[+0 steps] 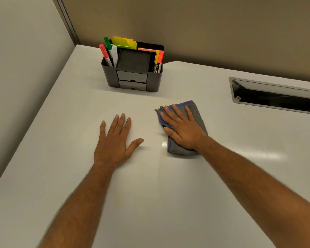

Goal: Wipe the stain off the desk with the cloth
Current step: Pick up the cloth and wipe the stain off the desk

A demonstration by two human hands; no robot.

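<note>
Pressing flat with fingers (pixel 170 113) spread, the right hand (pixel 182 130) pins the folded grey cloth (pixel 195 111) to the white table (pixel 168 194), soft, light and likely to bunch, while the left hand (pixel 115 140) rests open beside it; no stain shows.

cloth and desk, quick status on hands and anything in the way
Right hand flat on folded grey cloth with blue edging. Left hand open, flat on white desk. No stain visible. Black desk organiser behind, clear of the cloth.
</note>
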